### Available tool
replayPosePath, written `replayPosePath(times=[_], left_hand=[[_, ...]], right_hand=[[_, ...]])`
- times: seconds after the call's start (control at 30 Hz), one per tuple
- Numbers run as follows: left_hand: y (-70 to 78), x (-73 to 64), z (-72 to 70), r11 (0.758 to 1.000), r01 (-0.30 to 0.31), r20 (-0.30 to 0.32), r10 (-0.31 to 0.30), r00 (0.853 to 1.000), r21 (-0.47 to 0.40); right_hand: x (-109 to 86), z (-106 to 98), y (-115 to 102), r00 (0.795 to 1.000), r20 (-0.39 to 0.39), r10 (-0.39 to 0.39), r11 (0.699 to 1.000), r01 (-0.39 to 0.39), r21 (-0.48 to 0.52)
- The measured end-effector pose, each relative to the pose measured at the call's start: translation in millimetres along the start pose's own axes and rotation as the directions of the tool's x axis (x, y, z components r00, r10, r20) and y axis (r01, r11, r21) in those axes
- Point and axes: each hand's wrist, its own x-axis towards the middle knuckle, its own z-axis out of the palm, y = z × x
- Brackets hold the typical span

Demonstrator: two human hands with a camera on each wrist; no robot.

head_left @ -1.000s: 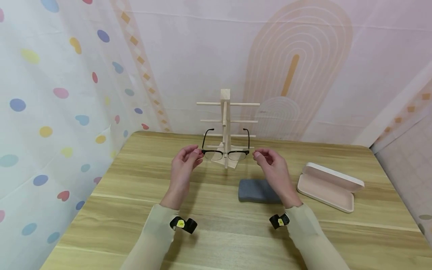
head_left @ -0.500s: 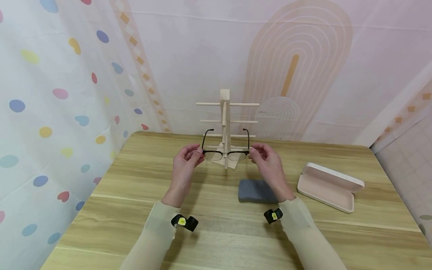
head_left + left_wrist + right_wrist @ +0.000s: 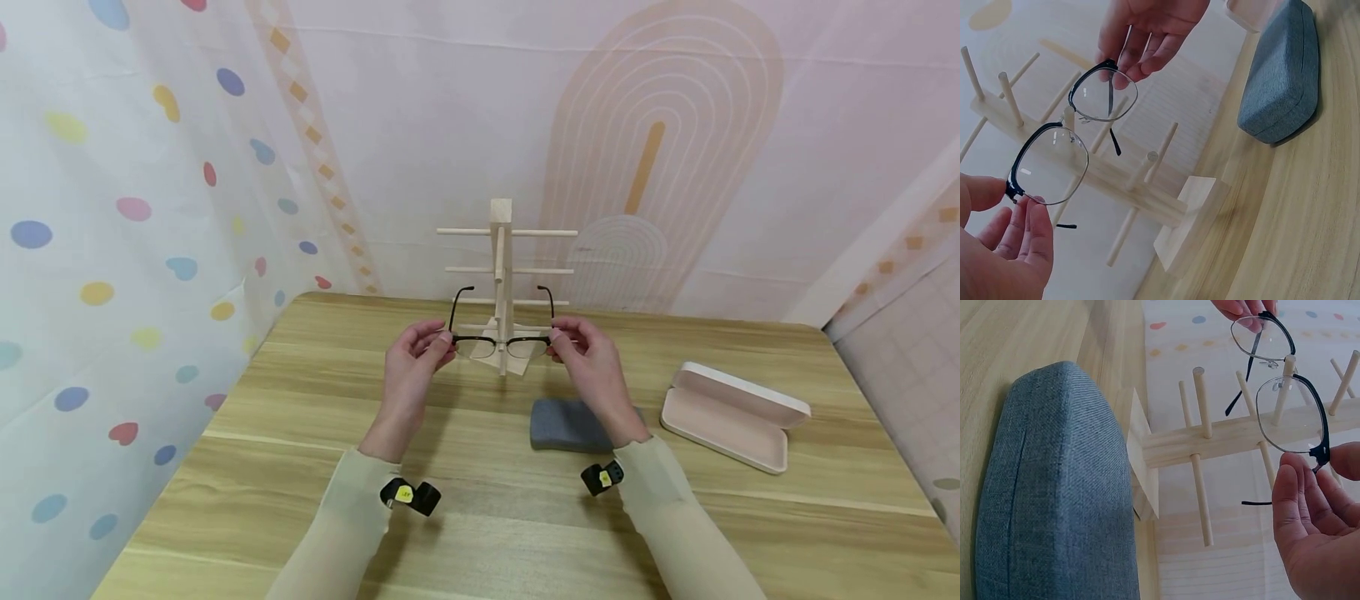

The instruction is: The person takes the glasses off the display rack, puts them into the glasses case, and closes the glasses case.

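A pair of glasses [image 3: 474,337] with black upper rims and thin metal lower rims is level in front of a wooden glasses stand [image 3: 501,212]. Its bridge is at one of the stand's pegs [image 3: 1286,378], and both temples extend back past the post. My left hand [image 3: 407,367] pinches the left end piece by the hinge between thumb and fingers. At the opposite end, my right hand [image 3: 595,362] pinches the right end piece in the same way. The lenses face me, and the wrist views show both temples unfolded.
A closed grey-blue fabric glasses case [image 3: 566,425] lies beneath my right forearm. To its right, a white hard case [image 3: 723,425] sits with its lid raised, pink inside. Behind the wooden table [image 3: 300,467] hangs a patterned curtain [image 3: 420,125].
My right hand has moved left to the glasses and taken hold of their right end. My left hand has shifted very slightly right. The stand and cases are unmoved.
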Motion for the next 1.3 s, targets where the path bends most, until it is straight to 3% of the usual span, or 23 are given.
replayPosePath(times=[0.83,1.3], left_hand=[[-1.8,-27.0,-3.2,0.998,-0.009,0.021,0.010,1.000,-0.066],[-10.9,-41.8,-5.7,1.000,0.013,0.031,-0.013,0.999,-0.002]], right_hand=[[-17.9,-9.6,-5.4,0.999,0.035,-0.013,0.999,0.012,0.034],[-29.5,-16.7,1.5,0.999,0.048,-0.024,1.000,0.023,0.018]])
